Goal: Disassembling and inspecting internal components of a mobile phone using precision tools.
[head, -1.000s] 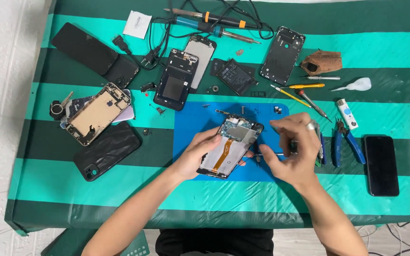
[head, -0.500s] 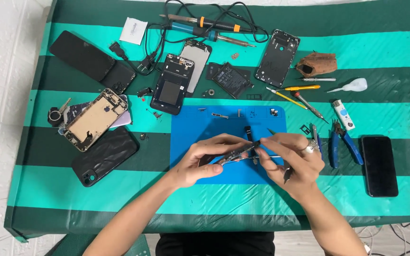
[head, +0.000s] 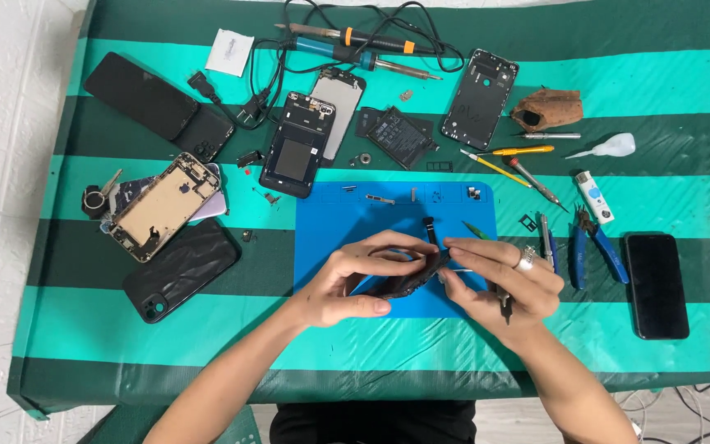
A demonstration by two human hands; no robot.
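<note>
The stripped phone body (head: 404, 282) is pinched edge-on between the left hand (head: 347, 284) and right hand (head: 503, 284) over the blue mat (head: 330, 222), disassembly judged midway, parts laid around.

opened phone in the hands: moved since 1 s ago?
Yes. The opened phone lay face-up over the blue mat before; now both hands hold it turned nearly edge-on, over the mat's near half.
</note>
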